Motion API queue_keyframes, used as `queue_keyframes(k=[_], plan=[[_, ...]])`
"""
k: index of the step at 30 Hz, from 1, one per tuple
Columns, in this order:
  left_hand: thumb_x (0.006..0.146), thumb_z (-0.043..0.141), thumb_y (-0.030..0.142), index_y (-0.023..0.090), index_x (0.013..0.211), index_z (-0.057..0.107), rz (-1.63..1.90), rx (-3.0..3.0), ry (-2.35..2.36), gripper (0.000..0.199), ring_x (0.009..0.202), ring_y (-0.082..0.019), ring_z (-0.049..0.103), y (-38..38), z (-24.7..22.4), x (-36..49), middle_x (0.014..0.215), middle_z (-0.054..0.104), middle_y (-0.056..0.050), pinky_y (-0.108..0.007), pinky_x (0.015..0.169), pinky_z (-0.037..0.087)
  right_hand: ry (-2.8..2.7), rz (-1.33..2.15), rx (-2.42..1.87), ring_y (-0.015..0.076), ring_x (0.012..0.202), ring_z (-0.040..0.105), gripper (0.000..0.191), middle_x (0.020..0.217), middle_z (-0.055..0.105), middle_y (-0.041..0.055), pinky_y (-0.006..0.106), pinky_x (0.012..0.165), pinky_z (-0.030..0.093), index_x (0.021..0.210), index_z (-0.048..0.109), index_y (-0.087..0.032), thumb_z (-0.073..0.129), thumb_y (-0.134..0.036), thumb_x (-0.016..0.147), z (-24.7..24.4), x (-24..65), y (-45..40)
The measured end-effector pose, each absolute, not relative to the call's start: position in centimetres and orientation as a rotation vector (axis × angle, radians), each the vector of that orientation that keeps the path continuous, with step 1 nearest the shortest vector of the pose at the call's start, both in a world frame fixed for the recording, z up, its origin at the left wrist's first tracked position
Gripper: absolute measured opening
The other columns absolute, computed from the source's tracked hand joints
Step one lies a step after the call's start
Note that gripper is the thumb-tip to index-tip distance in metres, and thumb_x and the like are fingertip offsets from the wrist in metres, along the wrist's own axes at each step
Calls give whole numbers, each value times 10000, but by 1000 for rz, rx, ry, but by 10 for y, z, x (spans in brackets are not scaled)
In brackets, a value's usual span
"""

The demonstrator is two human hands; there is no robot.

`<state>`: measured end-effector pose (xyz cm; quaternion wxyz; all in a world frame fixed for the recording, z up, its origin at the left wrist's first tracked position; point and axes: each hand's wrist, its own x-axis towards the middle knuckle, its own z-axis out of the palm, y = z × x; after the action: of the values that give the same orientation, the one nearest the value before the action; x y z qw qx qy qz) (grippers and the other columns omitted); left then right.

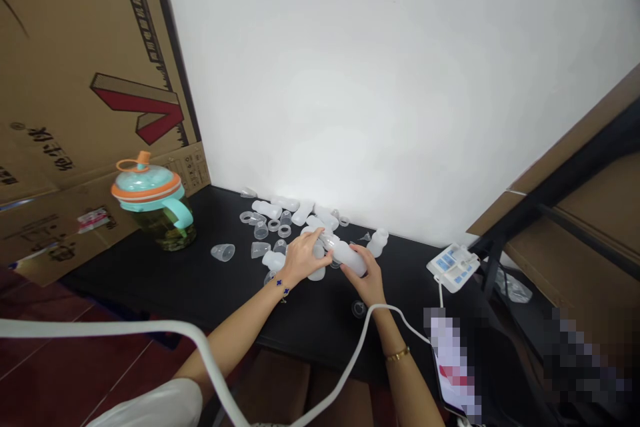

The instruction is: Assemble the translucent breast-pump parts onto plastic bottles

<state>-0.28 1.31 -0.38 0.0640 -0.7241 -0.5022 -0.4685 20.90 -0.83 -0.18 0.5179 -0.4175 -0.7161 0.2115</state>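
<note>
Over a heap of bottle parts, my right hand [369, 279] is closed around the body of a white translucent bottle [351, 259], which lies tilted in the air. My left hand [300, 257] grips a clear cap [327, 240] at the bottle's upper left end. The cap touches the bottle; whether it is fastened cannot be seen. Beneath the left hand lies a white bottle [273, 260]. Another bottle [379, 242] rests beyond the right hand. A small clear round part [359, 309] sits below the right wrist.
Several white bottles [267, 209], clear caps [223, 252] and rings [284, 231] lie on the black table [210, 287]. A lidded jug [155, 203] stands left, beside a large carton [75, 80]. A power strip [453, 267] and phone [453, 367] are right. A white cable [345, 373] crosses in front.
</note>
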Motion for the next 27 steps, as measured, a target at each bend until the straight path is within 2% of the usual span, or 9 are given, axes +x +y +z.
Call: queue_keyframes(k=[1, 3, 6, 9, 11, 14, 17, 20, 27], plan=[[791, 686, 387, 183, 1279, 607, -1416, -2186, -1509, 535, 940, -275, 727, 13, -4, -3, 1054, 751, -109, -398, 839, 612, -1686, 576, -1022, 317, 1180, 626, 456, 1258, 677, 94, 495, 998, 540, 1228, 665, -244, 761, -382, 804, -2, 209, -8], [787, 689, 379, 178, 1286, 602, -1432, -2180, -1482, 544, 945, -275, 726, 12, -3, -3, 1061, 749, -112, -397, 840, 612, -1591, 791, -1066, 305, 1072, 681, 549, 1281, 660, 104, 423, 786, 640, 1292, 629, -246, 760, -438, 795, -2, 210, -7], [796, 684, 358, 184, 1321, 577, -1471, -2197, -1418, 563, 1009, -271, 714, 9, 0, -4, 1124, 737, -110, -393, 890, 602, -1437, 1150, -1092, 267, 825, 740, 635, 1183, 698, 102, 323, 468, 622, 1363, 579, -243, 714, -524, 810, -1, 212, -5], [832, 655, 353, 193, 1373, 534, -1476, -2246, -1365, 577, 1117, -272, 679, 8, 4, -4, 1213, 710, -107, -403, 974, 568, -1364, 1277, -1100, 242, 653, 730, 602, 909, 746, 73, 303, 395, 590, 1291, 648, -192, 700, -553, 812, -1, 212, -3], [862, 631, 366, 192, 1401, 505, -1456, -2274, -1361, 580, 1162, -277, 656, 7, 5, -4, 1257, 690, -113, -416, 1004, 548, -1371, 1225, -1116, 237, 617, 713, 574, 828, 747, 67, 297, 381, 574, 1220, 703, -176, 734, -547, 782, -2, 212, -2], [890, 615, 397, 190, 1423, 475, -1424, -2291, -1386, 588, 1178, -284, 645, 7, 5, -4, 1286, 672, -120, -422, 993, 546, -1456, 1024, -1144, 249, 730, 717, 537, 1020, 760, 83, 314, 449, 592, 1177, 735, -216, 792, -514, 733, -4, 210, -2], [902, 610, 416, 192, 1425, 467, -1403, -2279, -1408, 586, 1166, -287, 649, 7, 3, -4, 1288, 670, -121, -418, 970, 553, -1568, 772, -1110, 294, 995, 699, 497, 1216, 715, 80, 409, 757, 630, 1174, 733, -248, 807, -475, 738, -5, 209, -4], [912, 600, 422, 188, 1417, 473, -1381, -2266, -1437, 571, 1153, -288, 654, 9, 0, -4, 1279, 674, -124, -422, 967, 553, -1648, 589, -1058, 313, 1160, 637, 475, 1244, 698, 92, 475, 995, 528, 1202, 714, -245, 794, -440, 776, -4, 209, -5], [910, 593, 414, 184, 1368, 513, -1341, -2274, -1467, 519, 1058, -282, 687, 11, -2, -3, 1152, 719, -114, -420, 903, 575, -1732, 432, -1034, 305, 1207, 604, 428, 1249, 687, 76, 478, 1054, 474, 1233, 686, -269, 752, -410, 834, -4, 211, -5]])
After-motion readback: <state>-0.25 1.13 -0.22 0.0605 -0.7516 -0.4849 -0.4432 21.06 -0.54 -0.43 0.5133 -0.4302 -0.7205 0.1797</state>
